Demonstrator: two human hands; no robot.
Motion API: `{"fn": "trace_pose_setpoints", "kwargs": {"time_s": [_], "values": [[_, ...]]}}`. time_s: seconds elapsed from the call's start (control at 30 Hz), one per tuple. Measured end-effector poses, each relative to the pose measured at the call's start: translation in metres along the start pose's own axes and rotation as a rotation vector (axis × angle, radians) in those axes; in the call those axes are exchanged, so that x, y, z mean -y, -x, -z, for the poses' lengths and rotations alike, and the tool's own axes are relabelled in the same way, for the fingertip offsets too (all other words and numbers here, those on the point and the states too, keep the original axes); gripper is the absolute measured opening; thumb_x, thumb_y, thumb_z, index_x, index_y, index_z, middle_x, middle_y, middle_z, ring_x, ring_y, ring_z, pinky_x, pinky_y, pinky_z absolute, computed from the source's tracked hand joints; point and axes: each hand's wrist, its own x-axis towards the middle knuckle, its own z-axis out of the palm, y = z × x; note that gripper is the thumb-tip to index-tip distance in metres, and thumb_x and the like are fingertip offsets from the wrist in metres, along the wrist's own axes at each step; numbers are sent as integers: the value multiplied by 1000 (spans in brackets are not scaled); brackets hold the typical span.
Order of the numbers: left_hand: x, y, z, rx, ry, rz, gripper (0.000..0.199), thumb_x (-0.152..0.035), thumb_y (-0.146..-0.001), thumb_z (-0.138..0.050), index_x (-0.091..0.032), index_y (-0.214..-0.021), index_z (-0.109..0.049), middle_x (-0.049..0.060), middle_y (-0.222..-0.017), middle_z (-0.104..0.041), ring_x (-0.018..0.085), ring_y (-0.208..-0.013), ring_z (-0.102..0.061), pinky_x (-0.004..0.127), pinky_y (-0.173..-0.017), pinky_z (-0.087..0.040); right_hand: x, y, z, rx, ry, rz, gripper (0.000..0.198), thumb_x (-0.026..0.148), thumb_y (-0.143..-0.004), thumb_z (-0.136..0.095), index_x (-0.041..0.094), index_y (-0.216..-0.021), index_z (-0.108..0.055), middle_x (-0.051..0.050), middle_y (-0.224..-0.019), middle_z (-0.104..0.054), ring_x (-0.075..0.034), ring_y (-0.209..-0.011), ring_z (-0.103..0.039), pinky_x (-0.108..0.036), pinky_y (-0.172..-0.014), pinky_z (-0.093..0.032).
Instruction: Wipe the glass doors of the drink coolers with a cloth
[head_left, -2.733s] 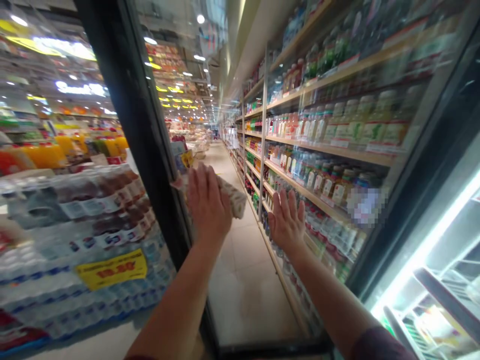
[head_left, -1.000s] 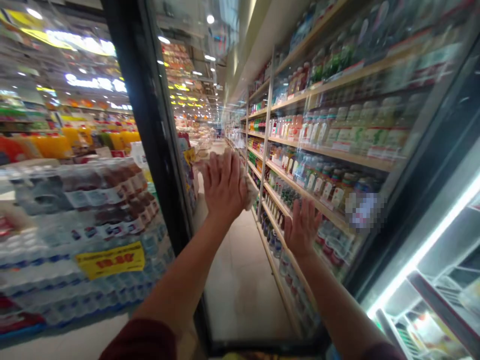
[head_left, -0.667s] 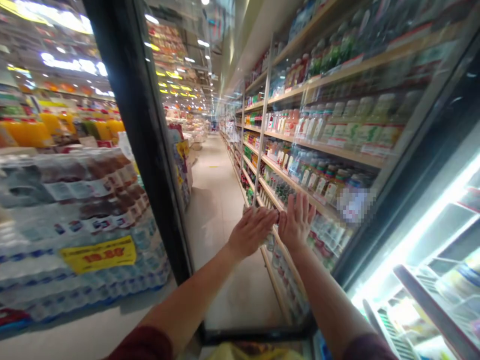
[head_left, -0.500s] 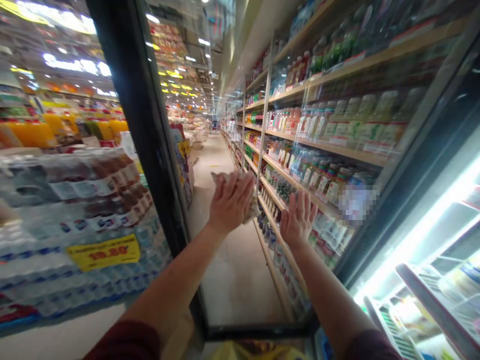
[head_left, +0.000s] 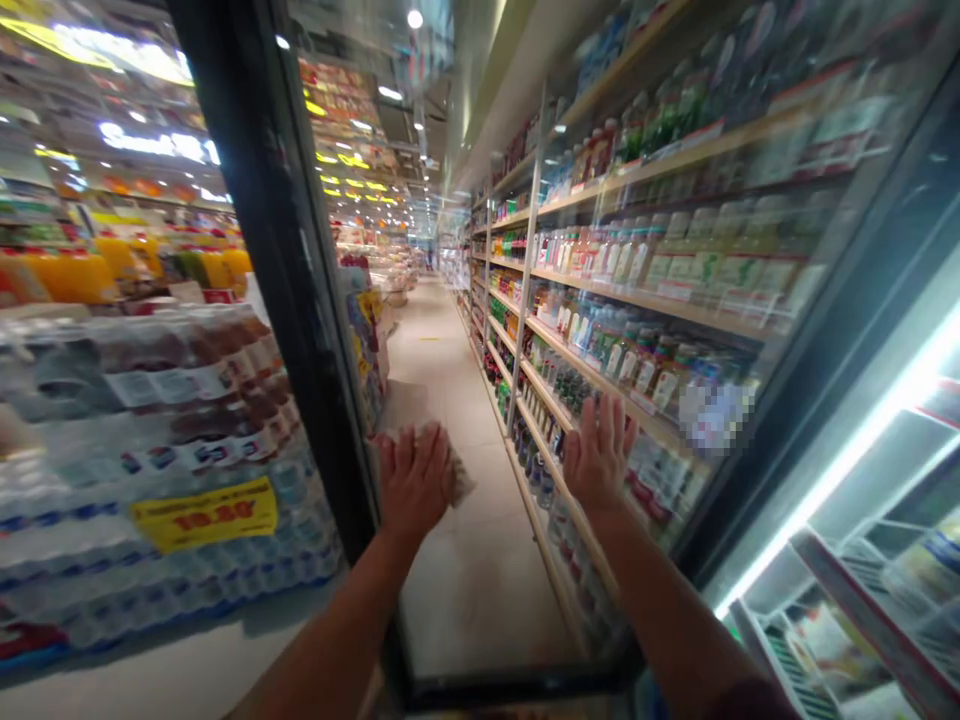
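Note:
A tall glass door with a black frame (head_left: 289, 290) stands before me. My left hand (head_left: 414, 475) lies over a crumpled pale cloth (head_left: 460, 480) and presses it on the glass, close to the door's left edge. Most of the cloth is hidden under the palm and fingers. To the right, my right hand (head_left: 600, 455) rests flat against the pane, fingers stretched upward, holding nothing. Shelves of bottled drinks (head_left: 697, 255) appear in the glass behind the hands.
Shrink-wrapped drink packs (head_left: 172, 380) are stacked on the left, carrying a yellow price sign (head_left: 206, 515). At the right, a bright light strip (head_left: 832, 480) runs along a cooler with shelf racks (head_left: 862, 620). A pale-floored aisle (head_left: 442, 370) shows through or in the glass.
My left hand has slid left and down across the glass with the cloth, toward the frame. My right hand stays in nearly the same place.

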Motion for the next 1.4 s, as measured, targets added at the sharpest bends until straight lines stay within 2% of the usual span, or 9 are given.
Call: {"fn": "trace_pose_setpoints", "kwargs": {"time_s": [0.17, 0.27, 0.37, 0.47, 0.77, 0.93, 1.03, 1.27, 1.4], "values": [[8, -112, 12, -8, 24, 186, 70, -29, -101, -41, -20, -162, -9, 10, -164, -21, 33, -154, -6, 62, -126, -16, 0, 0, -2, -16, -4, 8, 64, 28, -99, -45, 13, -158, -27, -22, -154, -43, -32, -150, -31, -57, -122, -22], [-28, -130, 11, 54, 20, 77, 67, -34, -101, -45, -17, -161, -19, 9, -164, -24, 35, -154, 0, 64, -126, -10, 1, 0, -1, -30, -11, 12, 63, 28, -99, -46, 13, -158, -29, -21, -155, -43, -32, -150, -31, -56, -121, -23], [-74, -97, 1, 108, 43, -251, 56, -39, -100, -50, -20, -152, -41, 6, -160, -35, 31, -154, -14, 59, -127, -10, 0, -1, 1, -35, -4, 3, 61, 29, -99, -45, 14, -157, -31, -21, -155, -42, -32, -148, -35, -55, -120, -26], [-88, -65, -5, 152, 79, -373, 50, -38, -100, -52, -27, -148, -48, 2, -157, -39, 22, -152, -26, 47, -130, -9, 0, -2, 2, -27, 2, 14, 63, 29, -99, -45, 13, -158, -29, -22, -154, -43, -32, -148, -35, -55, -119, -27], [26, -70, 26, 19, -32, 101, 76, -33, -97, -53, -13, -160, -18, 20, -159, -32, 36, -154, -8, 62, -124, -15, 2, -2, 3, -37, -23, 2, 66, 27, -99, -46, 15, -160, -23, -21, -156, -42, -31, -150, -31, -56, -122, -23], [-18, 27, 11, 114, -40, 53, 65, -28, -98, -50, -10, -156, -29, 22, -146, -51, 37, -152, -9, 66, -120, -23, 4, -1, 4, -33, -6, -11, 65, 27, -99, -45, 14, -160, -24, -21, -155, -42, -32, -151, -31, -57, -121, -24], [-41, 46, 2, 148, 17, -27, 52, -30, -97, -55, -15, -146, -47, 15, -133, -64, 33, -153, -14, 59, -125, -19, 3, -2, 3, -33, -2, -1, 64, 27, -99, -44, 13, -159, -26, -22, -156, -41, -32, -150, -31, -56, -121, -25], [-32, -88, -1, 41, 27, 49, 66, -36, -97, -51, -10, -155, -33, 18, -157, -37, 36, -153, -11, 61, -125, -13, 3, -5, -2, -45, 23, 13, 62, 27, -99, -44, 12, -157, -29, -22, -152, -46, -31, -150, -32, -55, -121, -24], [-66, -96, -9, 90, 63, -24, 61, -35, -98, -51, -11, -153, -39, 12, -159, -36, 33, -154, -9, 59, -127, -8, 2, -6, -4, -44, 24, 11, 61, 28, -99, -43, 12, -157, -31, -23, -153, -45, -31, -149, -35, -56, -121, -25]]}}
